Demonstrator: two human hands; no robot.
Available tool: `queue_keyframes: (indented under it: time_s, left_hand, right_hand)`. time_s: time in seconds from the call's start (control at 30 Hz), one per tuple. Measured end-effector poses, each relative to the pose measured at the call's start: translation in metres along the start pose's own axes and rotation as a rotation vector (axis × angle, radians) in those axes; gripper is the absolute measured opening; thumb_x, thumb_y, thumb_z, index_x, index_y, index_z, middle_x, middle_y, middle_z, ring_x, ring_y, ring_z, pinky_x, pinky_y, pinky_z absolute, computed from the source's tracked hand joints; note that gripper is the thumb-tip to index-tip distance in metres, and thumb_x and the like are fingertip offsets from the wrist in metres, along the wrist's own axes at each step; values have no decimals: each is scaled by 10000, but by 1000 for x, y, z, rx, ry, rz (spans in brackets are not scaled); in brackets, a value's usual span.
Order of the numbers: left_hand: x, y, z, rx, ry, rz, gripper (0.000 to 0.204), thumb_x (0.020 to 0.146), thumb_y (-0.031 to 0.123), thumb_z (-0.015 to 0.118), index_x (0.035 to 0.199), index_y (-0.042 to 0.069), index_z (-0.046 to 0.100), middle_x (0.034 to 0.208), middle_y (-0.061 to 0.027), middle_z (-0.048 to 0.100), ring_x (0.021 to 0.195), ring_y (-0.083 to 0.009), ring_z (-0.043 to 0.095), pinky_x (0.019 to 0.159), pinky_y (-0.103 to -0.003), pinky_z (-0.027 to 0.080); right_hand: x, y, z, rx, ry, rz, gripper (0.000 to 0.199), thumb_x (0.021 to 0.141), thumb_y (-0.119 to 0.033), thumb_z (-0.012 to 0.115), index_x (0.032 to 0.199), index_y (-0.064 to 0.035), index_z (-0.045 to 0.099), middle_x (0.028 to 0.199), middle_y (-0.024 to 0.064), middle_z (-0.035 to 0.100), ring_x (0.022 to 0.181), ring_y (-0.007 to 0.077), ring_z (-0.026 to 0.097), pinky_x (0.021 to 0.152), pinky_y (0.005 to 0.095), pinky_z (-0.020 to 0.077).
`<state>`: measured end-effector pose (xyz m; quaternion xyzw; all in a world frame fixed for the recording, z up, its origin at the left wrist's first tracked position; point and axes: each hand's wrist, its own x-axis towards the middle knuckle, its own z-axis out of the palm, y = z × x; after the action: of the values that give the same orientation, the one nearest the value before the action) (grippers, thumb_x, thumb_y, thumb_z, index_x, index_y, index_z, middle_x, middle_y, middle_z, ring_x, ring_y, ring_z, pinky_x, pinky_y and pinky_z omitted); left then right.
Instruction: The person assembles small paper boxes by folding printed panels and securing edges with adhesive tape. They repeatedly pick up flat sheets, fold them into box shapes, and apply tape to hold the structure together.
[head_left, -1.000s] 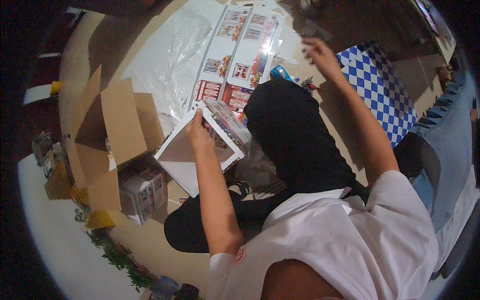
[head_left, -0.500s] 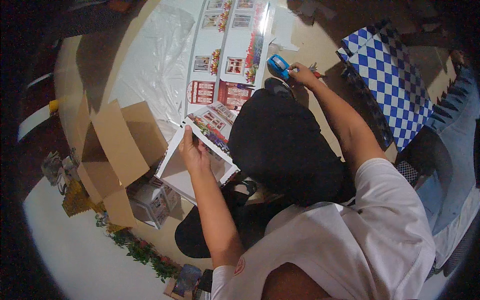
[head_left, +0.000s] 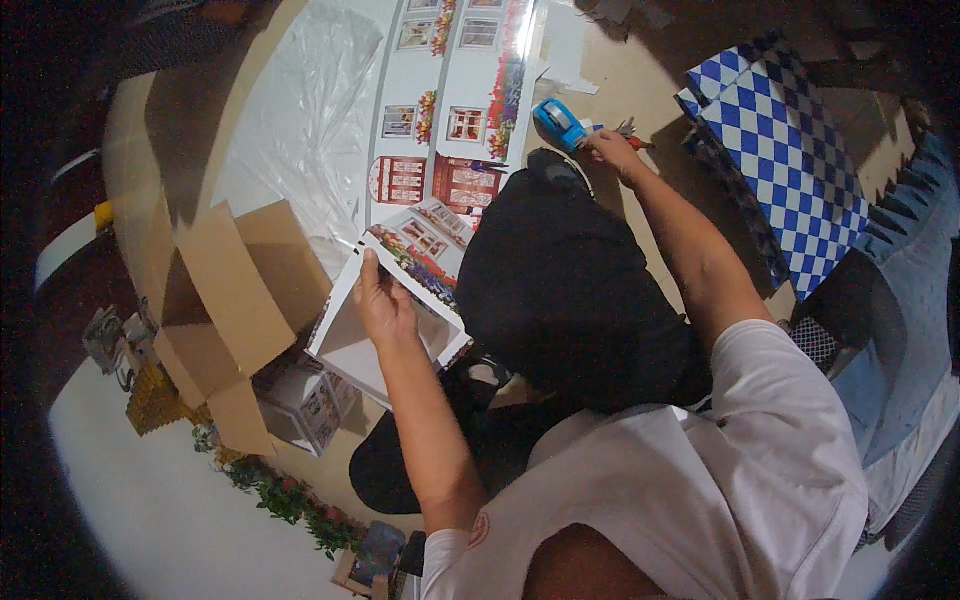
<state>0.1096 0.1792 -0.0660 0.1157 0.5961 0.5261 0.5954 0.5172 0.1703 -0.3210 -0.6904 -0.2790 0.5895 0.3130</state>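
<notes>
My left hand holds a white folded card panel by its upper edge; the panel has printed flowers and windows on its far flap. My right hand is stretched out to the far side of the tabletop. Its fingers curl right beside a blue tape dispenser and over a small metal tool with red handles. Whether the fingers grip the tool is hidden. A black rounded cap-like shape covers the middle of the view between my arms.
Printed card sheets with house fronts lie at the far middle on crinkled clear plastic. An open brown cardboard box stands at the left. A blue-and-white checkered box is at the right. Small printed boxes and green garland lie nearer.
My right hand has come down from a raised reach to the blue dispenser and the small tool beside it. My left hand keeps hold of the white panel, almost unmoved.
</notes>
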Motion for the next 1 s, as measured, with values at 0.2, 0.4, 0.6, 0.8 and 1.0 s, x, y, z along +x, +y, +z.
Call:
queue_keyframes:
  time_s: [0.2,0.4,0.6,0.8,1.0]
  left_hand:
    - [-9,1,9,13,-7,47,276,873,132,667,1059,-61,602,1045,-144,648,946,-213,633,861,-344,526]
    - [-9,-1,24,-9,-11,56,291,864,142,679,1066,-53,603,1028,-142,648,934,-216,634,839,-344,535]
    - [-12,-3,11,-24,21,76,281,862,132,678,1071,-40,604,1028,-131,643,923,-212,636,799,-336,542]
    - [-15,-7,15,4,97,147,153,838,161,713,865,26,647,751,-15,641,564,-73,521,501,-215,396]
    - [-14,-8,18,30,115,142,149,822,151,719,811,16,659,693,-15,632,517,-65,512,474,-212,386]
  right_hand:
    - [-11,-2,19,203,68,-37,167,927,-197,543,876,-38,557,740,53,586,610,123,551,567,243,453]
    - [22,45,10,261,-8,17,179,920,-200,546,875,-34,597,778,98,630,675,175,629,636,307,523]
    - [-4,29,28,-409,138,-25,209,875,-246,586,910,-60,675,890,111,683,797,214,665,749,338,525]
    - [-44,-113,40,-154,83,-56,260,854,-248,678,979,-24,634,743,61,626,724,137,617,612,270,489]
    - [-190,-350,85,-32,-158,-451,445,855,-176,663,1264,-58,535,926,32,645,699,64,465,645,193,390]
